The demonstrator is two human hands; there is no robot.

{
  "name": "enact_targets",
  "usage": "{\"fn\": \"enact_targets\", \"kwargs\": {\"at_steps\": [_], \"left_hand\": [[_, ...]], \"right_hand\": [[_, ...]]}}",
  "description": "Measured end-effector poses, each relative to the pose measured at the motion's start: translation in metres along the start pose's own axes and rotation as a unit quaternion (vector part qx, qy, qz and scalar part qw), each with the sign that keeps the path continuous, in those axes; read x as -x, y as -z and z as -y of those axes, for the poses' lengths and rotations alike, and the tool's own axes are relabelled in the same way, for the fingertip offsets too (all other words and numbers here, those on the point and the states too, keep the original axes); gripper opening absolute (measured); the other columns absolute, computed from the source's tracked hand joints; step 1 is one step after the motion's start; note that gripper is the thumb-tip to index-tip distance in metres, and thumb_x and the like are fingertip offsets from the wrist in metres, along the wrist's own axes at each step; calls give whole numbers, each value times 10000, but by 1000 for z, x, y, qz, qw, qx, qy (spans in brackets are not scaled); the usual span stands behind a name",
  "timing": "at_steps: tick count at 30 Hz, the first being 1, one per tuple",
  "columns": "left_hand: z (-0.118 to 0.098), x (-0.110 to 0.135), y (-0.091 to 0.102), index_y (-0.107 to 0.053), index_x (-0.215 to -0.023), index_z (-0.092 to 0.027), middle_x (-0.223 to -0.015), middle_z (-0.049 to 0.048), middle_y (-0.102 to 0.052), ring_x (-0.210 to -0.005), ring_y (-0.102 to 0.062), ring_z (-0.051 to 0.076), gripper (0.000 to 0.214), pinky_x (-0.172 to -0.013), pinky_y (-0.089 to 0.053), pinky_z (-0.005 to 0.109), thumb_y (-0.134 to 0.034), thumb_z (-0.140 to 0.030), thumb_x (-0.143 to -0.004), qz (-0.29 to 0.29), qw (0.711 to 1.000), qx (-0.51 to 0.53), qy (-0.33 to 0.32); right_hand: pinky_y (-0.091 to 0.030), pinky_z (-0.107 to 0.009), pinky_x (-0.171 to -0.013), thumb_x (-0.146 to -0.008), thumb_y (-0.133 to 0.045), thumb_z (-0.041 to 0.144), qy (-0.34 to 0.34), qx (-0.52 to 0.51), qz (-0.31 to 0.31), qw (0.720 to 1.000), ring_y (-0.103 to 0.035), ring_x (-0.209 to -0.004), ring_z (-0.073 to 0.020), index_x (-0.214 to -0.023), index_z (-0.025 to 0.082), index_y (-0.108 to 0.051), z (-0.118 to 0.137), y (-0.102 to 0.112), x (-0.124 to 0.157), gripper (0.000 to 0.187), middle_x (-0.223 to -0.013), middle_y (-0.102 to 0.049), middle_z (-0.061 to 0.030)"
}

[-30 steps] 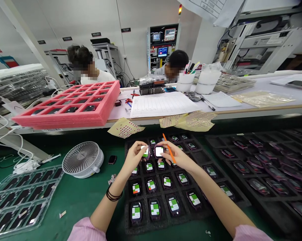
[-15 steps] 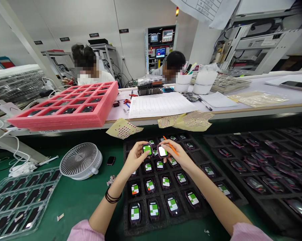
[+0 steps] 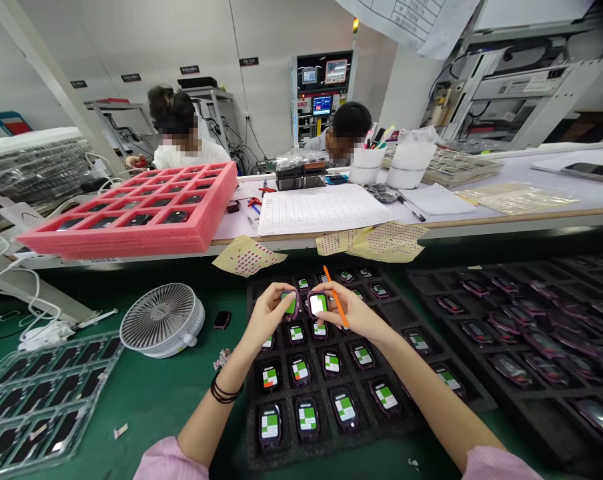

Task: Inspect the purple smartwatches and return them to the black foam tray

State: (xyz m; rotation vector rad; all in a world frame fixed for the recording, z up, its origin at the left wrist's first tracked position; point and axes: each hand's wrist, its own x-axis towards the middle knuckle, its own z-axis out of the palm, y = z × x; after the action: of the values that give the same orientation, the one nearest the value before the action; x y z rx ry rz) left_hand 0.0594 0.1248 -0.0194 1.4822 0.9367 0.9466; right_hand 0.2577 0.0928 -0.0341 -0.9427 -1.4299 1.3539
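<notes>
My left hand pinches a smartwatch body with a green-and-white screen label, raised above a black foam tray. My right hand holds a second watch body with a bright white screen by its edge. An orange stick also sits in my right fingers, slanting up past the second watch. The two watches are close together, and my fingers hide parts of both. Several more watches with green labels lie in the tray's rows below my hands.
To the right lies a second black tray of dark-screened watches. On the left stand a white fan, a loose watch and a clear plastic tray. Beyond, a pink foam tray rests on a white bench; two co-workers sit further back.
The orange stick has swung more upright in my right fingers. Both held watches have shifted slightly left and down, and the view has barely moved.
</notes>
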Motion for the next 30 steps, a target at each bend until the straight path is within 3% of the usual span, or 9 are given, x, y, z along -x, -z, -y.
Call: {"fn": "enact_targets", "kwargs": {"at_steps": [3,6,12,19,25,27,30], "left_hand": [[4,-1,0,-558,-1033,-186,-942,44,-613,-782,-581,144,364,-636,-502,242,-652,-434,-785,15,1000,2,-24],[7,-2,0,-535,-1100,-181,-1050,75,-621,-893,-599,175,410,-732,-511,274,-686,-364,-766,32,999,4,-39],[10,-4,2,-528,-1141,-184,-1019,69,-604,-699,-537,121,383,-514,-410,208,-576,-422,-846,42,998,-20,-38],[2,-1,1,-561,-1126,-197,-924,40,-590,-605,-483,105,379,-532,-419,227,-550,-467,-861,27,999,-26,-28],[3,-2,1,-560,-1117,-193,-969,51,-597,-627,-494,106,378,-521,-421,218,-560,-463,-852,23,999,-21,-23],[4,-2,1,-558,-1119,-191,-970,52,-602,-624,-495,104,376,-524,-424,219,-558,-458,-854,24,999,-20,-19],[4,-2,1,-549,-1126,-187,-957,53,-604,-619,-498,102,393,-516,-419,218,-579,-458,-842,25,999,-16,-23]], "right_hand": [[-493,-224,-508,-718,-760,350,2,-1,-5,1000,-662,-643,-122,-1053,220,-511,0,0,0,437,-1041,-595,-42],[-379,-190,-380,-765,-699,419,-10,-4,-45,999,-646,-558,-122,-1017,213,-534,0,0,-1,364,-905,-604,-21],[-307,-191,-331,-786,-653,479,-26,0,-121,992,-562,-412,-95,-894,205,-567,2,1,-1,307,-662,-539,39],[-382,-213,-370,-756,-701,432,-17,8,-81,997,-563,-438,-88,-961,225,-551,-2,4,-3,328,-807,-582,11],[-539,-277,-583,-676,-785,361,-3,-3,-34,999,-643,-626,-125,-1021,229,-523,-3,2,-3,452,-954,-585,-12],[-515,-253,-530,-681,-780,375,-9,-3,-47,999,-631,-594,-115,-1015,228,-526,-3,2,-3,444,-933,-586,-8],[-368,-196,-368,-722,-732,445,-22,-6,-94,995,-568,-470,-81,-976,220,-545,-1,3,-4,387,-842,-577,7]]}}
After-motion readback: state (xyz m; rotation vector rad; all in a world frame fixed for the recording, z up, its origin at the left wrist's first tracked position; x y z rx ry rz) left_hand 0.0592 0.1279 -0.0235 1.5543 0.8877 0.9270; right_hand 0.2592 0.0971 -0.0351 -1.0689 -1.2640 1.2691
